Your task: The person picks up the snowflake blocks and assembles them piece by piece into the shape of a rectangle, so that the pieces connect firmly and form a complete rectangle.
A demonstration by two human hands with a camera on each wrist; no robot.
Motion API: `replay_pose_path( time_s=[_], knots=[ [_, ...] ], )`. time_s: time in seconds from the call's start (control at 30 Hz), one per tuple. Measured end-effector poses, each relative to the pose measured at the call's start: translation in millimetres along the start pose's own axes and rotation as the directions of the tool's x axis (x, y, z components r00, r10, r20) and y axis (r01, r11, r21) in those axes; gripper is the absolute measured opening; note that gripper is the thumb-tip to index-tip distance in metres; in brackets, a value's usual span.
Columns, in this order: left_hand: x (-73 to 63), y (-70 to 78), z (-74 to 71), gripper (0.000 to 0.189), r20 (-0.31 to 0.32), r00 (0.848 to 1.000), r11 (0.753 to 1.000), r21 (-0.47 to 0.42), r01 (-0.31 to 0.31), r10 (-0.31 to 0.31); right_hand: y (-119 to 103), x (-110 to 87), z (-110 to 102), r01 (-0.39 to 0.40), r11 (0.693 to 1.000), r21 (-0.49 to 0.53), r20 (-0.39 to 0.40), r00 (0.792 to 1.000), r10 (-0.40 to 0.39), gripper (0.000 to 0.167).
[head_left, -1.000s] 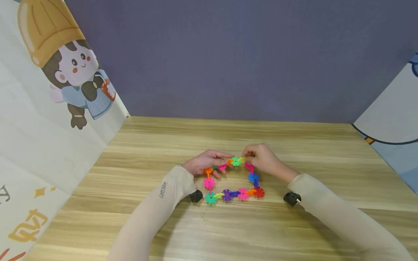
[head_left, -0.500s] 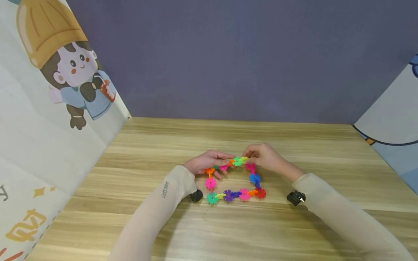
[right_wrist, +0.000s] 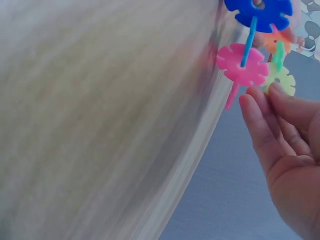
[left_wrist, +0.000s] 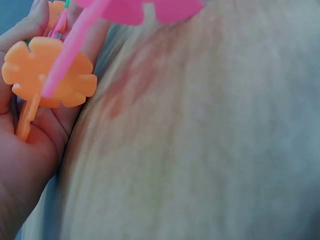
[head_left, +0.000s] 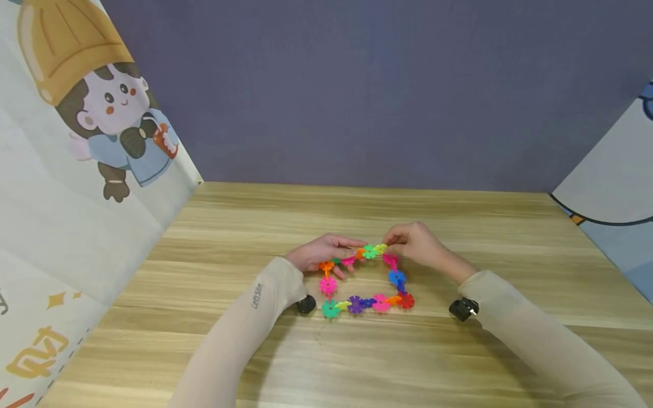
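Note:
Colourful notched plastic discs, snowflake building pieces, are linked into a roughly rectangular chain (head_left: 355,305) between the hands. My left hand (head_left: 322,251) grips its far left part, thumb over the pieces and fingers behind. An orange disc (left_wrist: 47,72) lies against that palm in the left wrist view. My right hand (head_left: 415,245) pinches the edge of a yellow disc (head_left: 380,249) at the far right end between thumb and fingers. In the right wrist view a pink disc (right_wrist: 243,65) overlaps the yellow one, with a blue disc (right_wrist: 260,12) above it. A red disc (head_left: 406,301) marks the near right corner.
The hands work over a wood-grain table (head_left: 326,362). Behind it stands a dark blue-grey panel (head_left: 357,96), and a white sheet with cartoon prints (head_left: 46,187) lines the left side. Both wrists carry small black cameras (head_left: 463,310).
My right hand has shifted slightly right along the yellow disc, showing more of it. The left hand keeps its grip and the chain has hardly moved.

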State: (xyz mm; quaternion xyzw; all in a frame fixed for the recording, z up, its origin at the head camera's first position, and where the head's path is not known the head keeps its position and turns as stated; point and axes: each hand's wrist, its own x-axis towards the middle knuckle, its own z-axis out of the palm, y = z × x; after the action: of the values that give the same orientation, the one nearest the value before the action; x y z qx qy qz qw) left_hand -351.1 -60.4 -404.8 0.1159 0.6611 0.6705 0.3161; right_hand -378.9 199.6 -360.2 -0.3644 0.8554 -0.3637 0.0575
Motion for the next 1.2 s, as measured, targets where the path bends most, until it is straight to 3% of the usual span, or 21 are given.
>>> replay_pose_path(
  time_s=[0.3,0.5,0.8,1.2],
  knots=[
    [-7.7,-1.0,2.8,0.043,0.011,1.000,1.000,-0.019,-0.015,0.016,-14,-6.7,7,0.111,0.988,-0.112,-0.056,0.991,-0.118,0.013],
    [-14.5,-1.0,5.7,0.042,-0.009,1.000,1.000,-0.001,-0.011,0.011,-27,-11.0,15,0.126,0.976,-0.178,-0.103,0.984,-0.146,0.015],
    [-25.0,-4.7,6.5,0.043,-0.010,1.000,1.000,-0.021,-0.009,0.009,-43,-16.1,26,0.066,0.976,-0.206,-0.118,0.989,-0.092,0.015],
    [-32.3,-5.2,6.9,0.042,0.036,0.999,1.000,0.008,-0.004,0.004,-46,-20.2,17,-0.036,0.991,-0.126,0.014,0.999,0.038,0.012]
  ],
)
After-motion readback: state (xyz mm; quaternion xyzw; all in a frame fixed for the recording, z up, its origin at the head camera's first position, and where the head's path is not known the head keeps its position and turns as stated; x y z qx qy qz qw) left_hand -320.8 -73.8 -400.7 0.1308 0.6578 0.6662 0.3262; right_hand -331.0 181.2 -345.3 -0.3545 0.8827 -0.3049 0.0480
